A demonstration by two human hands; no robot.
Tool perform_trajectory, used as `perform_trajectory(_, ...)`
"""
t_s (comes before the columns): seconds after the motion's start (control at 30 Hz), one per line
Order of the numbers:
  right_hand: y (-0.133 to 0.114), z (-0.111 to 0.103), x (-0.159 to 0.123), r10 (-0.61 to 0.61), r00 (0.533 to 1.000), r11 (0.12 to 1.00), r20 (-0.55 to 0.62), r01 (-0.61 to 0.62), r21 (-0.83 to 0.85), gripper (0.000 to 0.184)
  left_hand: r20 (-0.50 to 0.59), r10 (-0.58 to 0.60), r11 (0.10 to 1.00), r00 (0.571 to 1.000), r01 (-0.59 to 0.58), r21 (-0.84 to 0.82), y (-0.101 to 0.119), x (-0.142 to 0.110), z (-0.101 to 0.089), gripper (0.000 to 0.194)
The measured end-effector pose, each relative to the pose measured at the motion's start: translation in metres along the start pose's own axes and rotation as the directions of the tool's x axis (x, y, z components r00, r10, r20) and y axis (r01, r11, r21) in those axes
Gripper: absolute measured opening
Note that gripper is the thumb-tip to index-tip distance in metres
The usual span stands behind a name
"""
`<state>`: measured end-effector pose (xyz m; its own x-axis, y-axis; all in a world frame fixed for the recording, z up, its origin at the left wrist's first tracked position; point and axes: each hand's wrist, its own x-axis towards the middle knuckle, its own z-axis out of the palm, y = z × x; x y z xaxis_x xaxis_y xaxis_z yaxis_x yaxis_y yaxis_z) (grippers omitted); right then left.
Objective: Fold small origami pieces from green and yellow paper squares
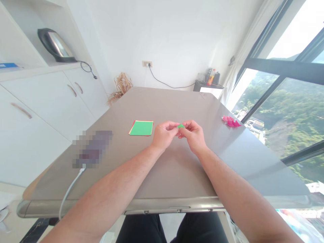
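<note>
Between my two hands, over the middle of the table (141,168), is a small piece of folded green paper (181,126). My left hand (164,134) pinches it from the left with thumb and fingers. From the other side my right hand (193,134) grips it the same way, so the fingertips nearly meet. Most of the paper is hidden by the fingers. Just left of my left hand lies a stack of square coloured paper (141,128), green on top with red and pale edges showing.
Pink folded paper pieces (231,121) lie near the table's right edge. A blurred-out dark object (92,148) with a white cable (69,189) is at the left. An electric kettle (57,45) stands on the shelf. Bottles (211,77) stand on a small cabinet behind.
</note>
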<state>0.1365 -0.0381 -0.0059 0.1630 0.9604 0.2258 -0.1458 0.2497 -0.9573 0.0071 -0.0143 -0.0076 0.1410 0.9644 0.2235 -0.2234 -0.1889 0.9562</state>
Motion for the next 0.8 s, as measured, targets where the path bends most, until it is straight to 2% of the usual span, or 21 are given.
perform_trajectory(0.13,0.0032,-0.0010,0.0018,-0.003,1.000,1.000,0.011,0.003,0.016,0.014,0.008,-0.020,1.000,1.000,0.021,-0.022,-0.0017,0.0003,-0.0013,0.013)
perform_trajectory(0.4,0.0086,-0.0015,0.0051,0.018,1.000,0.997,0.013,-0.019,0.077,0.010,0.035,0.013,0.999,0.999,-0.012,-0.029,-0.0055,0.0014,-0.0016,0.015)
perform_trajectory(0.8,0.0050,-0.0008,0.0026,0.030,0.998,0.997,0.063,-0.034,0.075,0.012,-0.050,-0.052,0.998,0.997,0.050,-0.038,0.0006,0.0005,0.0006,0.017)
